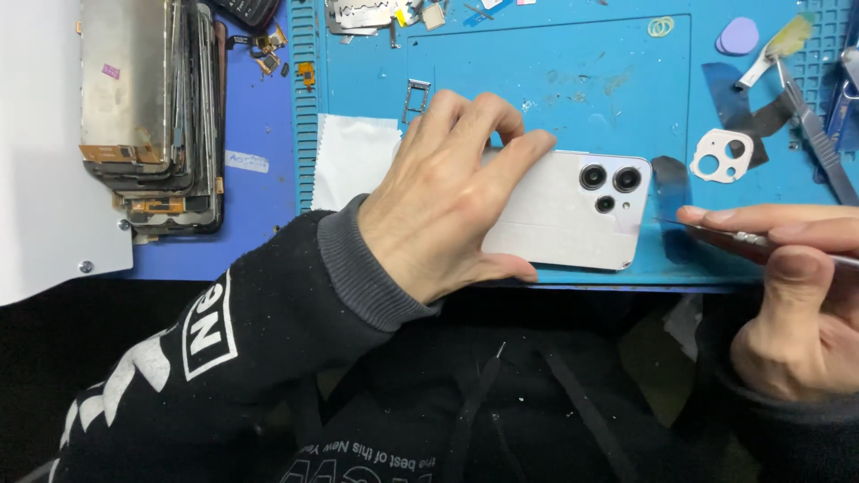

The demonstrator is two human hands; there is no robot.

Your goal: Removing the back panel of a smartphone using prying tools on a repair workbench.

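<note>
Blue and ridged at its edges, a repair mat (537, 54) covers the table, its soft surface keeping small parts from sliding. On it, near the front edge, lies a white phone (573, 215) with its back up and three camera lenses showing. The left hand (438, 206) lies flat across the phone's near half, fingers spread and thumb against the lower edge, a pressing grip that pins the phone down so it cannot shift. The right hand (787, 295) is clenched around a thin metal tool (743, 238), pinched between thumb and forefinger like a pen, its tip aimed at the phone's camera end but apart from it. A detached white camera frame (720, 154) rests just beside the phone. A stack of old screens (152, 107) stands well to the left, clear of the hands.
</note>
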